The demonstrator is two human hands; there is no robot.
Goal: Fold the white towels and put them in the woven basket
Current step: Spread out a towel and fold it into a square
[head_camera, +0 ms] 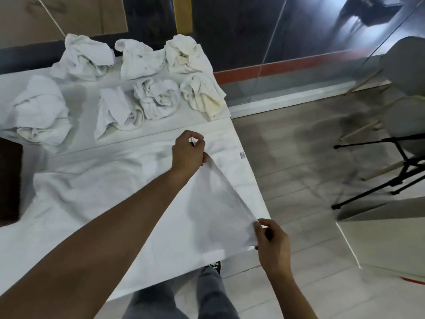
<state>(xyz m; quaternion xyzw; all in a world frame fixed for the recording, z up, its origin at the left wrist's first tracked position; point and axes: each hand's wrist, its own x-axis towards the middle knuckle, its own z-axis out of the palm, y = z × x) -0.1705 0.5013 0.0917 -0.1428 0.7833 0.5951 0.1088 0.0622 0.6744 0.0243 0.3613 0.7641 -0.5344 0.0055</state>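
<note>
Lying at the far left of the white table [147, 143], seven crumpled white cloth towels [41, 111] are waiting in two loose rows, well apart from the hands. A dark object [9, 180] is showing at the left frame edge; whether it is the woven basket cannot be told, and no basket contents are visible.

Nearer the person, a flat white cloth towel [213, 203] is spreading across the table toward its right edge. The left hand [188, 153] is pinching the far corner of this towel, fingers curled around the fabric. The right hand [272, 240] is pinching the near corner, just beside the table's front right corner, thumb and fingers closed on the cloth.

The edge held between the two hands is running taut from far to near, forming the fold's leading edge; the rest of the towel is lying to the left of both hands. A fold would therefore likely be carrying this edge leftward across the body of the towel. The right hand is the nearer one to the person.
</note>
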